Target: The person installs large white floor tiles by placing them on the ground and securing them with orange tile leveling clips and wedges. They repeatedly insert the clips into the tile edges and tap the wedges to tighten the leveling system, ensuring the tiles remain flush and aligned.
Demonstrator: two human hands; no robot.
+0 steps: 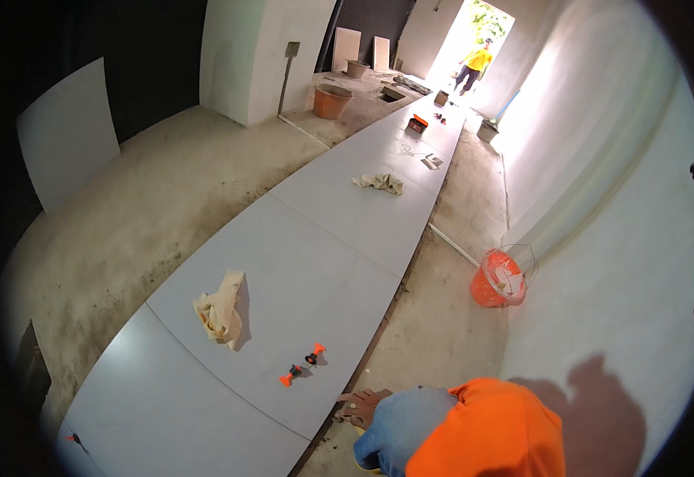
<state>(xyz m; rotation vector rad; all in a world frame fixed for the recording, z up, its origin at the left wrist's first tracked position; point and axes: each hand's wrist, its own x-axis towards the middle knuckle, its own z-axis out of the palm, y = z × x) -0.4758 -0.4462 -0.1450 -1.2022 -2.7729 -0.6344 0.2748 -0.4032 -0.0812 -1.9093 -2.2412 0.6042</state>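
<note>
My right hand (364, 407) is low at the right edge of the large pale grey tiles (307, 278), past my jeans-covered knee. Its fingers look spread, their tips at the tile edge; I see nothing in them. My left hand does not show. Two orange-and-black tile leveling knobs (291, 375) lie close by along a tile joint, casting short shadows. Further left on the same row rests a crumpled cream cloth (221, 310). A small dark piece with a red end (75, 439) lies at the lower left.
An orange bucket (499, 278) with pale residue stands by the right wall. Up the tile strip are another cloth (378, 184), a red-and-black box (417, 124) and small tools. A brown tub (332, 102) stands beyond. A person in yellow (475, 62) is at the far doorway.
</note>
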